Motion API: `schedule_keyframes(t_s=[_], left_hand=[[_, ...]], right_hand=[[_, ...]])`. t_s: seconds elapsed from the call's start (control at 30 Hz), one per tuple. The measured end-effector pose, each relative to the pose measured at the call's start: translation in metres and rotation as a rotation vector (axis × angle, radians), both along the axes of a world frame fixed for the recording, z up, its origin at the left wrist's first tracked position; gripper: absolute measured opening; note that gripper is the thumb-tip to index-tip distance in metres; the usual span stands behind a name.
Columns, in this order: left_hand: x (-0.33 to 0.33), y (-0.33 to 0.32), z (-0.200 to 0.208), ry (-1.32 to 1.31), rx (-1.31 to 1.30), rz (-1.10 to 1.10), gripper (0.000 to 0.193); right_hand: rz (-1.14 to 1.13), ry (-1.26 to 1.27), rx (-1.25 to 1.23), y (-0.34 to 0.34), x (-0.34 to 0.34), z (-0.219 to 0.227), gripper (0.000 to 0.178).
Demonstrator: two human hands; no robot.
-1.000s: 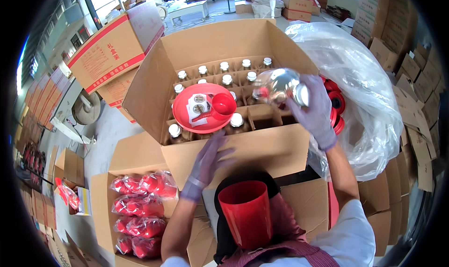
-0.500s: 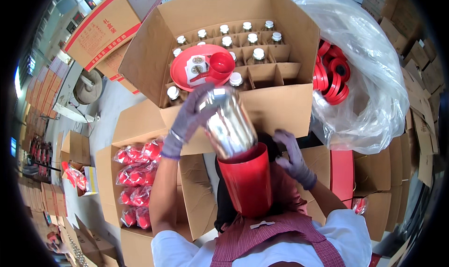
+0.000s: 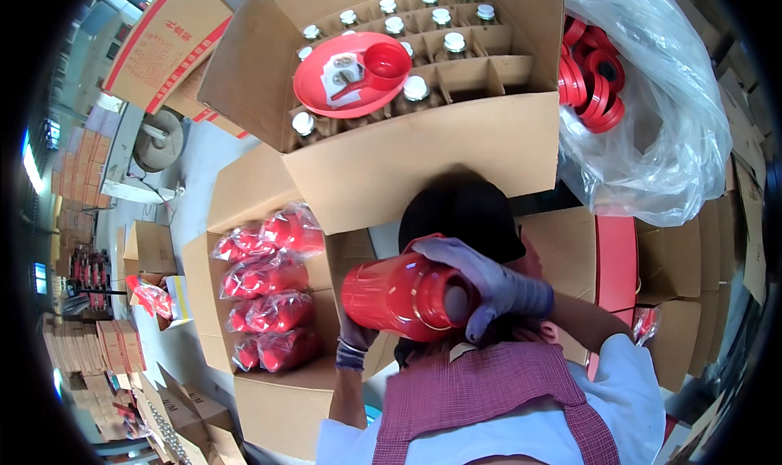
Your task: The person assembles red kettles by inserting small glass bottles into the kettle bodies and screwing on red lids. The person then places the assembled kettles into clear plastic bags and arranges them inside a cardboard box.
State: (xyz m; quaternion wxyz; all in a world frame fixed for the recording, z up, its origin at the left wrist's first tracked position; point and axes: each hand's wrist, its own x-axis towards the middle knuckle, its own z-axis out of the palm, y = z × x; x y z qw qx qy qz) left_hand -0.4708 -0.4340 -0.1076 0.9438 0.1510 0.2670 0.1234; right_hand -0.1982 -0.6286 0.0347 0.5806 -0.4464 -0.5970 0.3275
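A red thermos flask casing (image 3: 387, 298) lies on its side in front of my apron, held between both gloved hands. My left hand (image 3: 353, 333) supports its left end, the fingers partly hidden behind the casing. Around the narrower right end curls my right hand (image 3: 501, 290), fingers over the top and the lower edge. A dark grey round spot (image 3: 459, 304) shows in that end; whether it is a part of the flask or my glove I cannot tell. No silver liner shows outside the casing.
Ahead stands a divided carton (image 3: 423, 160) of glass liners with white caps (image 3: 415, 88); a red tray (image 3: 314, 94) with a red cup (image 3: 383, 66) rests on them. Bagged red parts (image 3: 277, 294) fill a left box. Red rings (image 3: 599, 86) lie in a plastic bag (image 3: 660, 147) at right.
The silver liner in my left hand, earlier at the casing's mouth, is out of sight. The casing has tipped from upright onto its side, and both hands now hold it.
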Motion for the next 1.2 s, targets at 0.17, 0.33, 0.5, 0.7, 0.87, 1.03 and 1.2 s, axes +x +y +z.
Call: schedule_keyframes(t_s=[0.17,0.33,0.5,0.7,0.87,1.03,1.2], left_hand=[[0.034,0.006,0.017,-0.014,0.09,-0.087,0.051],[0.067,0.009,0.015,-0.044,0.119,-0.183,0.05],[0.122,0.008,-0.001,-0.086,0.153,-0.145,0.05],[0.183,0.022,-0.025,-0.133,0.172,0.031,0.049],[0.174,0.008,-0.048,-0.091,0.133,-0.103,0.049],[0.16,0.001,-0.049,-0.046,0.137,-0.245,0.048],[0.172,0.004,-0.033,-0.051,0.18,-0.362,0.048]], right_hand=[[0.05,-0.43,0.201,0.04,0.017,0.06,0.091],[0.061,-0.32,0.121,0.039,0.023,0.096,0.082],[-0.437,-0.502,0.124,0.033,0.037,0.13,0.079],[-0.77,-0.326,0.197,0.053,0.06,0.128,0.07],[-0.62,-0.284,0.208,0.058,0.076,0.106,0.065],[-0.456,-0.314,0.236,0.055,0.075,0.111,0.064],[-0.396,-0.333,0.232,0.033,0.067,0.115,0.065]])
